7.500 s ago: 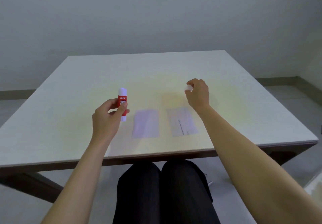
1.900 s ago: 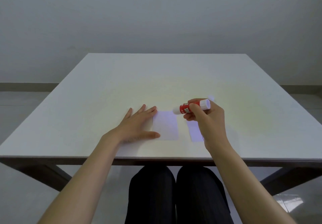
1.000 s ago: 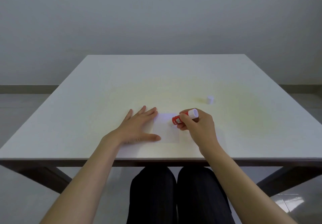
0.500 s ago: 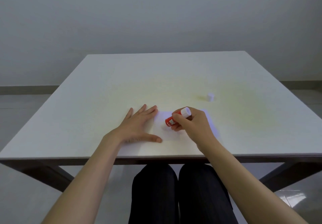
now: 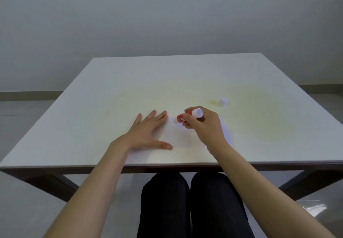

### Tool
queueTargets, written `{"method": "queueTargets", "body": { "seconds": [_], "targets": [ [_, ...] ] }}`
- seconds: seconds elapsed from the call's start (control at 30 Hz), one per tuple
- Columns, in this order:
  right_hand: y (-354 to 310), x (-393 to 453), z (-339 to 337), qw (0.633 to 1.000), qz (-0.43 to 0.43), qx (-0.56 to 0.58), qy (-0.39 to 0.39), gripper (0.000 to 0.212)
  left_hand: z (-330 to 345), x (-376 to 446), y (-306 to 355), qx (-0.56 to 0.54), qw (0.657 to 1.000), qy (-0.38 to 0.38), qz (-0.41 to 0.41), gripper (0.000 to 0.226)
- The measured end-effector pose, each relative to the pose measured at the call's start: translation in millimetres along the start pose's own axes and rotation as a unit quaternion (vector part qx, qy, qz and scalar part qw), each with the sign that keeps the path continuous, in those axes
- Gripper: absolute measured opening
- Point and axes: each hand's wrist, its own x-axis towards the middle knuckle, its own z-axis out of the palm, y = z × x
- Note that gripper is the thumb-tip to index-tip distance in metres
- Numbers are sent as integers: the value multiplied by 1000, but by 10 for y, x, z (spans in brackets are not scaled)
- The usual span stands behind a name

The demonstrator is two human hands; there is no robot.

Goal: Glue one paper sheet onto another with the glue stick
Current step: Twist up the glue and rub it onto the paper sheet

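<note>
On the white tabletop (image 5: pixel 111 96), near its front edge, a pale paper sheet (image 5: pixel 179 137) lies flat. The left hand (image 5: pixel 146 134) is pressed palm down just left of it, fingers spread and released, grasping nothing; the fingertips and the thumb tip touch the sheet's left edge. The right hand (image 5: pixel 206 124) is clenched around a red glue stick (image 5: pixel 187 116), holding it tilted, almost lying over, with its white base pointing up and to the right and its working end aimed down and left at the far left part of the sheet. Whether the tip actually touches the paper cannot be told from this view. A second sheet (image 5: pixel 225 132), faintly violet, lies just right of the first, mostly hidden under the right hand and wrist; only a strip along its right side shows. Farther back and to the right, well apart from the hands, the white cap (image 5: pixel 223 101) stands on the tabletop. Below the table's edge, the person's dark-trousered legs (image 5: pixel 191 206) are visible.
</note>
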Motion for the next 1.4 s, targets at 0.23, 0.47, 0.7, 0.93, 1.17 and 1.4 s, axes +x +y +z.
{"method": "queueTargets", "body": {
  "seconds": [0.23, 0.47, 0.7, 0.93, 1.17, 1.4],
  "targets": [
    [7, 110, 8, 1000, 10, 14, 10, 5, -17, -18, 27, 8, 1000, -5, -2, 111],
    [36, 29, -211, 997, -13, -69, -22, 11, -13, -28, 29, 4, 1000, -3, -3, 111],
    [-75, 3, -378, 999, -10, 2, 47, 6, -36, -46, 58, 5, 1000, -6, -11, 110],
    [-283, -230, -281, 847, 171, 503, -27, 8, -105, -13, 70, -165, 985, 8, -57, 101],
    [-304, -334, 94, 788, 256, 556, -69, 18, -118, -105, 474, -469, 846, 250, 41, 36],
    [-186, -264, 297, 968, 126, 214, -28, 28, -351, -31, 541, -393, 842, 370, -13, 9]
  ]
}}
